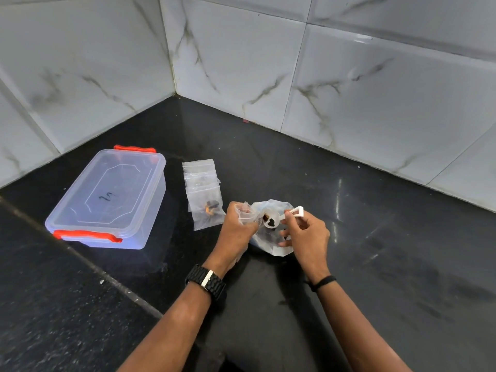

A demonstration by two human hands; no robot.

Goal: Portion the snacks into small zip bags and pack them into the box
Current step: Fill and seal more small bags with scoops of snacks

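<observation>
My left hand [237, 229] grips a small clear zip bag [245, 214] with its mouth held open. My right hand [306, 234] pinches the handle of a white plastic scoop [273, 220] that holds a few dark snack pieces, its bowl right beside the bag's mouth. Under both hands lies the larger clear snack bag [271, 244] on the black counter. A short row of small zip bags [204, 189] lies to the left, the nearest one holding dark and orange snacks. The clear box [112, 197] with red clips sits further left, its lid on.
The black stone counter [375, 237] runs into a corner of white marbled wall tiles [349, 89]. A seam in the counter [107, 272] crosses the lower left. A watch is on my left wrist and a dark band on my right.
</observation>
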